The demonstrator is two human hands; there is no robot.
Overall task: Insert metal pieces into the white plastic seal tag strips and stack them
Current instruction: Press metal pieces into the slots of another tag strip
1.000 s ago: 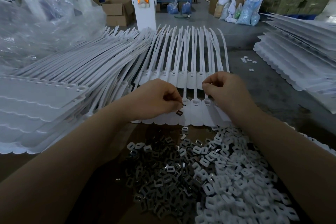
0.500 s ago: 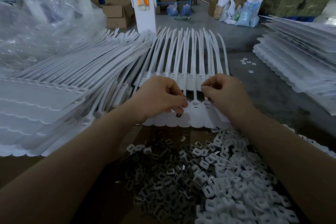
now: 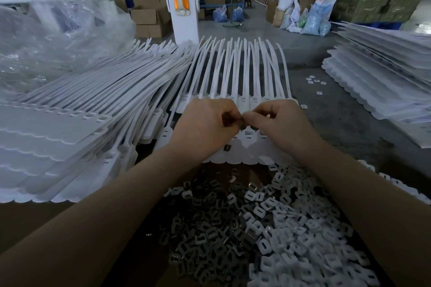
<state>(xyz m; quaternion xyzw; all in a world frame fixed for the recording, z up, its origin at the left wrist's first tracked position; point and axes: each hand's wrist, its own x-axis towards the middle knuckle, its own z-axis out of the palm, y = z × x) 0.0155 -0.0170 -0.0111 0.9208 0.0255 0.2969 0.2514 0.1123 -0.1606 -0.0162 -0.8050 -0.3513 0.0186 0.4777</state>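
A sheet of white seal tag strips [image 3: 247, 155] lies in front of me, tails pointing away. My left hand [image 3: 205, 128] and my right hand [image 3: 279, 126] hover over its row of tag heads, fingers curled. Their fingertips meet and pinch at one spot, where something small, probably a metal piece, is mostly hidden. One dark metal piece [image 3: 227, 147] lies on the sheet just under my left hand. Nearer to me sits a pile of grey metal pieces [image 3: 205, 237], with a pile of white plastic caps [image 3: 305, 230] to its right.
A tall fanned stack of strip sheets [image 3: 58, 137] fills the left side, with clear plastic wrap [image 3: 46, 37] behind it. Another stack of sheets [image 3: 377, 77] lies at the right. A few loose caps [image 3: 314, 81] dot the grey surface. A white post [image 3: 179, 0] stands beyond.
My hands have drawn together: the right hand shifted left until its fingertips met those of the left hand. The loose metal piece stays under my left hand.
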